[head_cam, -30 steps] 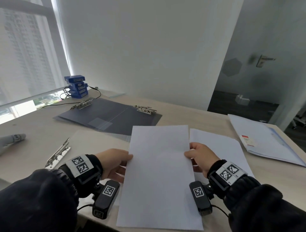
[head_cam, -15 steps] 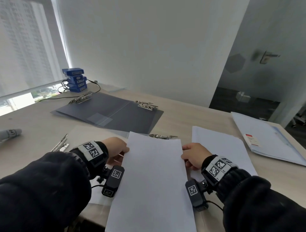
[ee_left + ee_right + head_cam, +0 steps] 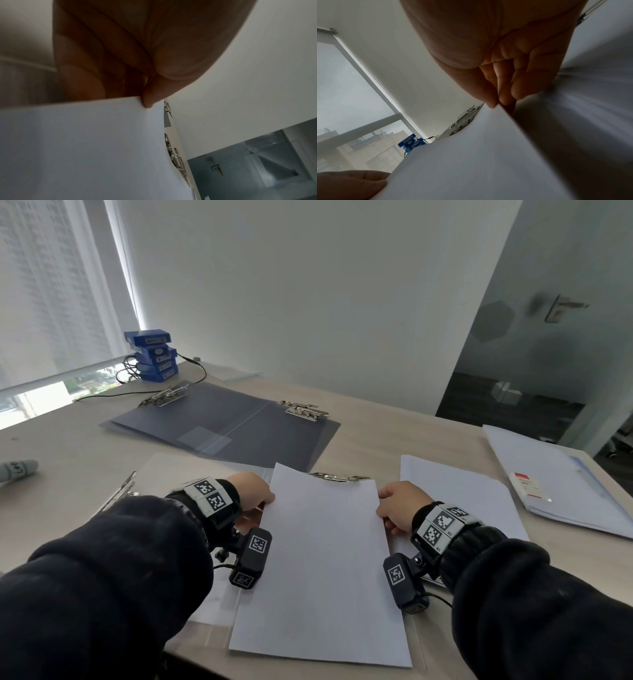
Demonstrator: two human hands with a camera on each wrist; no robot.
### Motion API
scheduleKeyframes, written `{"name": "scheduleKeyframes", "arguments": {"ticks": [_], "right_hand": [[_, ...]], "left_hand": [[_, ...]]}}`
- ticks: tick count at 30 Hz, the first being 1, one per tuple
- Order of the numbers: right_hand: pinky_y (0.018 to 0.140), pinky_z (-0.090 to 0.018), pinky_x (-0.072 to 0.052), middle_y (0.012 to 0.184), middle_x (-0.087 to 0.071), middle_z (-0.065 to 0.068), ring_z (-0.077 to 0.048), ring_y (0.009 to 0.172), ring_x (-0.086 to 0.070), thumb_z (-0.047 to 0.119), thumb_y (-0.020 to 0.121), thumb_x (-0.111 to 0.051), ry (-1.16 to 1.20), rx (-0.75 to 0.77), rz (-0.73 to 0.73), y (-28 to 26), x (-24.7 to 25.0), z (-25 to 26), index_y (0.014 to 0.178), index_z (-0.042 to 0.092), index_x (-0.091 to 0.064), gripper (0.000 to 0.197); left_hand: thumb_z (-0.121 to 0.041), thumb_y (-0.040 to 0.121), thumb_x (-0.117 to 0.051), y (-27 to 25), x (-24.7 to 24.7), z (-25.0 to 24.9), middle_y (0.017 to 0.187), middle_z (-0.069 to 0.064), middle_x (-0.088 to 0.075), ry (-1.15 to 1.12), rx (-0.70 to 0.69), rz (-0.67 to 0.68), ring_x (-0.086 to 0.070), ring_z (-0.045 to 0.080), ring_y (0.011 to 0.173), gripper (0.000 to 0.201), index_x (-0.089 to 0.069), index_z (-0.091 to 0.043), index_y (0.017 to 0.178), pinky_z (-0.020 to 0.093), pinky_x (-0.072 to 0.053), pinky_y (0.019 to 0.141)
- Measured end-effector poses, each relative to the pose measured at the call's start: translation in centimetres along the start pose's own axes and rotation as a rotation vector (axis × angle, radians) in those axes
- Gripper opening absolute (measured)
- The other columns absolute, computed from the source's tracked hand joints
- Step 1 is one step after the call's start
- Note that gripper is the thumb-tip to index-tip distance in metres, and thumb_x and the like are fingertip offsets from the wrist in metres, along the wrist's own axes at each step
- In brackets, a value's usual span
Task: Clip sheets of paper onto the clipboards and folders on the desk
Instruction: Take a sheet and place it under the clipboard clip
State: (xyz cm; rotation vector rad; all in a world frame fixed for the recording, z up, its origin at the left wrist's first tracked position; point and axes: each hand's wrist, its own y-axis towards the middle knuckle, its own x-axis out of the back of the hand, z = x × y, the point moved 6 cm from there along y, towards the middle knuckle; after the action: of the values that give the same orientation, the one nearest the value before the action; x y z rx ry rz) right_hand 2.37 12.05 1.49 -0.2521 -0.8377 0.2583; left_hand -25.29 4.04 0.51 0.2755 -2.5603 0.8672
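Paper (image 3: 322, 570) lies lengthwise on the table (image 3: 373, 446), its far edge at a metal clip (image 3: 337, 476). Left hand (image 3: 251, 491) and right hand (image 3: 399, 505) pinch its side edges, fingers (image 3: 489, 94) grasping the sheet.

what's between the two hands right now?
Only the white sheet: left hand pinches its left edge, right hand its right edge. Head view shows the whole span.

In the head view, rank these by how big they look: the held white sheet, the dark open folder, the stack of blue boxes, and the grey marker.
1. white sheet, nearest the camera, so unsure against
2. dark open folder
3. stack of blue boxes
4. grey marker, cut by the frame edge
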Motion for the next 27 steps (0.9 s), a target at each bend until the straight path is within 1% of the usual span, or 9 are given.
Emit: {"name": "scheduleKeyframes", "arguments": {"ticks": [2,4,6,9,12,15,18,22,27], "right_hand": [[0.071,-0.042,-0.060,0.077,-0.066,-0.012,-0.027,0.068,-0.062,-0.001,0.083,-0.055,-0.007,0.006,0.002,0.2,-0.1,0.0,0.096,0.013,-0.065,0.021],[0.070,-0.040,-0.058,0.073,-0.063,-0.012,-0.027,0.065,-0.060,-0.004,0.083,-0.053,0.008,0.005,0.011,0.4,-0.2,-0.1,0.088,0.010,-0.066,0.019],[0.066,-0.036,-0.056,0.069,-0.062,-0.010,-0.023,0.061,-0.058,-0.005,0.083,-0.052,0.020,-0.001,0.012,0.6,-0.4,-0.2,0.083,0.010,-0.067,0.021],[0.070,-0.039,-0.059,0.070,-0.065,-0.011,-0.025,0.062,-0.060,-0.004,0.082,-0.052,0.024,-0.001,0.010,0.8,-0.3,-0.4,0.089,0.008,-0.071,0.023],[0.072,-0.042,-0.061,0.073,-0.067,-0.011,-0.025,0.064,-0.063,0.000,0.081,-0.054,0.024,-0.004,-0.007,0.8,-0.2,-0.4,0.087,0.014,-0.068,0.021],[0.071,-0.042,-0.061,0.075,-0.067,-0.010,-0.023,0.064,-0.064,0.001,0.082,-0.056,0.025,-0.008,-0.019,0.8,-0.2,-0.5,0.086,0.018,-0.065,0.019],[0.073,-0.045,-0.062,0.075,-0.067,-0.012,-0.027,0.067,-0.065,0.000,0.083,-0.057,0.011,-0.020,-0.020,0.8,-0.3,-0.7,0.085,0.016,-0.062,0.017],[0.072,-0.044,-0.062,0.078,-0.069,-0.015,-0.028,0.068,-0.066,0.000,0.082,-0.058,-0.005,-0.033,-0.021,1.0,-0.3,-0.8,0.093,0.013,-0.063,0.017],[0.072,-0.047,-0.062,0.073,-0.069,-0.014,-0.031,0.067,-0.067,0.002,0.081,-0.058,-0.033,-0.039,-0.021,1.4,-0.4,-0.7,0.097,0.006,-0.066,0.018]], "left_hand": [[-0.011,0.097,-0.054,0.2,0.1,-0.2,0.106,0.021,-0.071,0.030,-0.029,-0.030,-0.064,0.033,0.079,0.019,-0.061,-0.004,0.113,0.051,-0.057,0.088],[-0.013,0.096,-0.057,0.2,0.3,-0.5,0.095,0.014,-0.069,0.010,-0.068,-0.074,-0.062,0.026,0.069,0.015,-0.062,-0.009,0.109,0.035,-0.060,0.071],[-0.016,0.096,-0.060,0.2,0.6,-0.6,0.093,0.010,-0.065,-0.024,-0.101,-0.118,-0.060,0.023,0.066,0.011,-0.061,-0.013,0.106,0.026,-0.053,0.060],[-0.014,0.093,-0.063,0.1,0.9,-0.6,0.100,0.011,-0.068,-0.068,-0.146,-0.136,-0.066,0.026,0.081,0.022,-0.066,-0.009,0.114,0.035,-0.061,0.071],[-0.014,0.091,-0.063,0.0,1.2,-0.5,0.102,0.008,-0.070,-0.103,-0.170,-0.162,-0.069,0.028,0.099,0.018,-0.065,-0.016,0.109,0.049,-0.060,0.084],[-0.016,0.089,-0.063,0.0,1.3,-0.5,0.097,0.005,-0.070,-0.083,-0.200,-0.188,-0.067,0.027,0.102,0.019,-0.068,-0.017,0.107,0.048,-0.059,0.088],[-0.013,0.090,-0.062,0.0,1.1,-0.5,0.097,0.008,-0.068,-0.104,-0.205,-0.181,-0.067,0.026,0.099,0.020,-0.067,-0.017,0.109,0.047,-0.061,0.083],[-0.011,0.091,-0.061,0.3,0.9,-0.3,0.100,0.010,-0.067,-0.120,-0.205,-0.157,-0.067,0.026,0.097,0.018,-0.067,-0.016,0.107,0.039,-0.063,0.072],[-0.007,0.089,-0.060,0.7,1.1,0.5,0.097,0.010,-0.068,-0.184,-0.201,-0.134,-0.068,0.027,0.086,0.018,-0.070,-0.015,0.100,0.042,-0.063,0.075]]}}
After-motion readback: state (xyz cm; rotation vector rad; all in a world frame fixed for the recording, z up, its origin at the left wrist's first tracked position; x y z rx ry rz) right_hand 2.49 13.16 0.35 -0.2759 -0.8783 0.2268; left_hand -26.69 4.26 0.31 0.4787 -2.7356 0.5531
